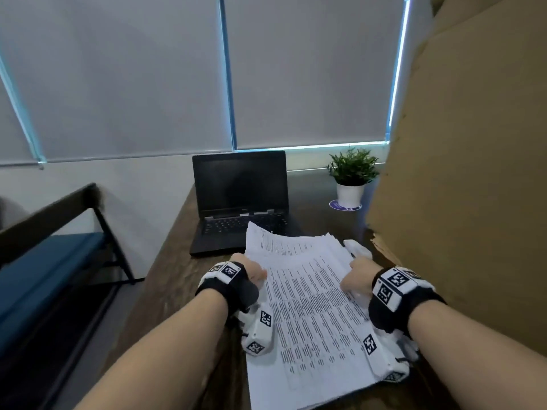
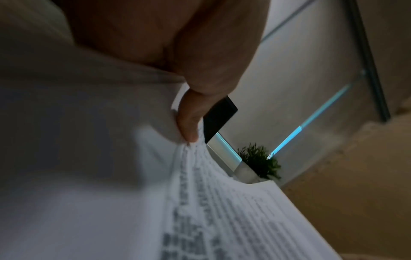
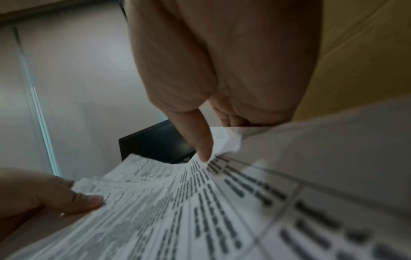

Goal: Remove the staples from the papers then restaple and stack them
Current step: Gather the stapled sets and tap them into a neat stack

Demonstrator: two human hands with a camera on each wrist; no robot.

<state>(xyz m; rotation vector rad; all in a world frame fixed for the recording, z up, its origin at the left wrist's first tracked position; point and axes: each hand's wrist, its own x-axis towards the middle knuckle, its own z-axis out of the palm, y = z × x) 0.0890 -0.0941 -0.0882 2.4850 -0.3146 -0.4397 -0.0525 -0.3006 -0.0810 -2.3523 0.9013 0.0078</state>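
A thick bundle of printed papers lies lengthwise on the dark wooden desk in front of me. My left hand grips the bundle's left edge, thumb on top of the sheets. In the left wrist view the thumb presses down on the top page. My right hand holds the right edge, with its thumb on the papers and the other fingers curled underneath. My left hand shows in the right wrist view pinching the far edge. No staple, stapler or staple remover is visible.
A black open laptop stands just beyond the papers. A small potted plant sits at the back right on a purple coaster. A tall cardboard box walls off the right side. A blue-cushioned bench stands left of the desk.
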